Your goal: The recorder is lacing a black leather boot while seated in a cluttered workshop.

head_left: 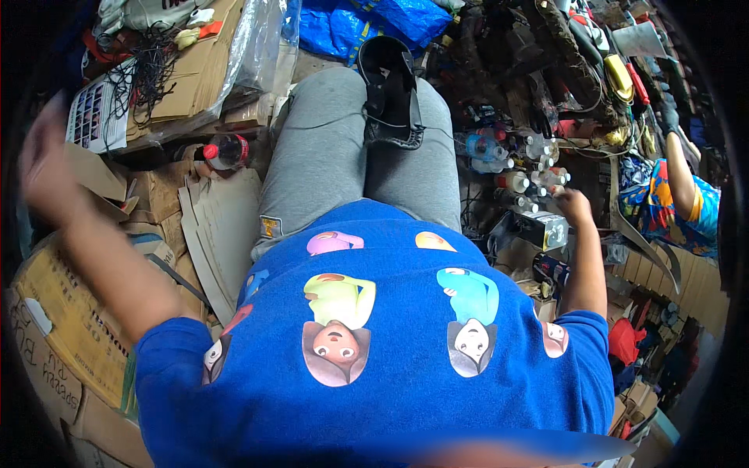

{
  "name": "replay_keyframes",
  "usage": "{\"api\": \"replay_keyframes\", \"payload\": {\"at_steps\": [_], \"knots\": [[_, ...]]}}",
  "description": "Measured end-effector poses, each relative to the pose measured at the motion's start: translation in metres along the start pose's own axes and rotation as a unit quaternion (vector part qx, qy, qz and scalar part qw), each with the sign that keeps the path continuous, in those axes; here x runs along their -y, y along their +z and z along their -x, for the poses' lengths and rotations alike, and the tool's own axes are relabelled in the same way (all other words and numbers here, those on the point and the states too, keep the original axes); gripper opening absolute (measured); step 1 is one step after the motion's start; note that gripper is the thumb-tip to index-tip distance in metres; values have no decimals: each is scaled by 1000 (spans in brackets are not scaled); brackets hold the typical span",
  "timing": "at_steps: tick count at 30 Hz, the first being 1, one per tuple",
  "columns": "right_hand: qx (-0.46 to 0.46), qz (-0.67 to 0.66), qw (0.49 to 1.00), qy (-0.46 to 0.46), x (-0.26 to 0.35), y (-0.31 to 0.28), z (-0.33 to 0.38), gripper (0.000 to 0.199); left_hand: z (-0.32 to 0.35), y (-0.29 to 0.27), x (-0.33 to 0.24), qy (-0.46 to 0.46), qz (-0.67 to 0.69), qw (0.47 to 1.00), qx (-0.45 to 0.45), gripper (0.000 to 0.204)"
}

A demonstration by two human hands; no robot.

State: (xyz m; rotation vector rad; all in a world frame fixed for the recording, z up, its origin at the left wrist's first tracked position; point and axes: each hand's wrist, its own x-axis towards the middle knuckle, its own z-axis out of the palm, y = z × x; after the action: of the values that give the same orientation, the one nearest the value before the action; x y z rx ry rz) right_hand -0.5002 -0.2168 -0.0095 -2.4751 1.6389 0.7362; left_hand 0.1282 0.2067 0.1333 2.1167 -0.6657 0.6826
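A black sandal (392,93) lies across my knees on my grey trousers (328,156), upper end pointing away from me. Neither hand touches it. My left hand (43,168) is raised out to the left and badly blurred, over flattened cardboard; I cannot tell whether it holds anything. My right hand (575,206) reaches down to the right among several small plastic bottles (524,181) and a shiny grey box (548,230); its fingers are curled, but the grip is too small to read.
Cardboard sheets and boxes (70,327) pile up on my left, with a red-capped bottle (226,150) and tangled black cords (144,74). A blue bag (351,23) lies ahead. Shoes and straps (562,62) heap at the right, where another person's arm (680,175) shows.
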Motion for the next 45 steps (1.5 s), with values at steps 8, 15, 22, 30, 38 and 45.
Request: {"api": "replay_keyframes", "payload": {"at_steps": [8,15,22,30,38,45], "knots": [[-28,-410,830,-377,256,-89,3,13,159,196,-136,246,310,761,514,34],[14,-386,812,-439,267,-78,-19,15,154,222,-152,241,287,713,593,35],[20,-407,802,-437,272,-65,-3,17,152,229,-144,130,344,581,726,26],[-89,-374,828,-409,271,-60,27,22,146,220,-150,205,298,558,747,27],[-194,-72,842,-499,287,-95,48,21,147,222,-146,290,299,588,694,31],[-53,-223,872,-433,289,-88,31,12,151,231,-154,262,260,650,665,27]]}}
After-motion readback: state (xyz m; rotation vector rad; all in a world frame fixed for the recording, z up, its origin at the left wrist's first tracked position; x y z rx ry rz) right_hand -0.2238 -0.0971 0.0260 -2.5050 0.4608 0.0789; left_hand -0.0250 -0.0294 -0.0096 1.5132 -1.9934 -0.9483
